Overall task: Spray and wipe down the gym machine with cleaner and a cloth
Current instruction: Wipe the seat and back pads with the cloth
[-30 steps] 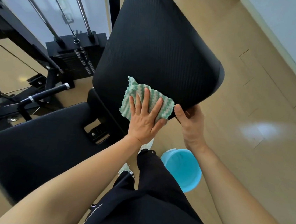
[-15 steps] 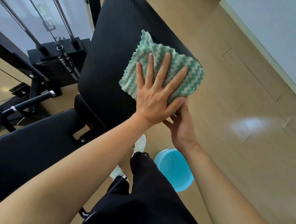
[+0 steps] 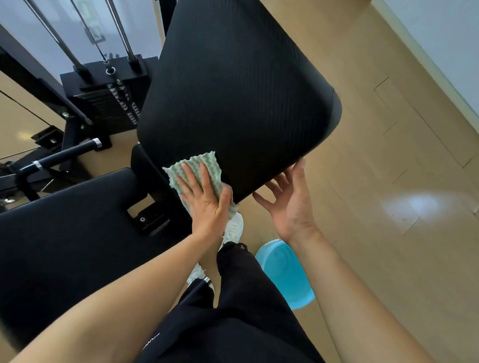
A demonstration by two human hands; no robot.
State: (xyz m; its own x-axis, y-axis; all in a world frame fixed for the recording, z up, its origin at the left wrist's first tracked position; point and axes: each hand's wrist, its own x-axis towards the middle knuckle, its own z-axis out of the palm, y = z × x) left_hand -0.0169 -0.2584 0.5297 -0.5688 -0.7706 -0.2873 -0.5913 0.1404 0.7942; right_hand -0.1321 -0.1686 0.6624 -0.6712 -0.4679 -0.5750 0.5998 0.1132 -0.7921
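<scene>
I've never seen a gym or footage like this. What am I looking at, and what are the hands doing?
The camera sits on the person's head, looking down at their arms. The black slab is a weight machine's padded backrest, with its seat pad lower left and weight stack behind. The left hand presses a green-and-white cloth flat on the backrest's lower edge. The right hand, open and holding nothing, is at the lower corner. A blue bucket stands on the floor.

lettering on the pale panel (image 3: pixel 95 36) is too blurred to read.
</scene>
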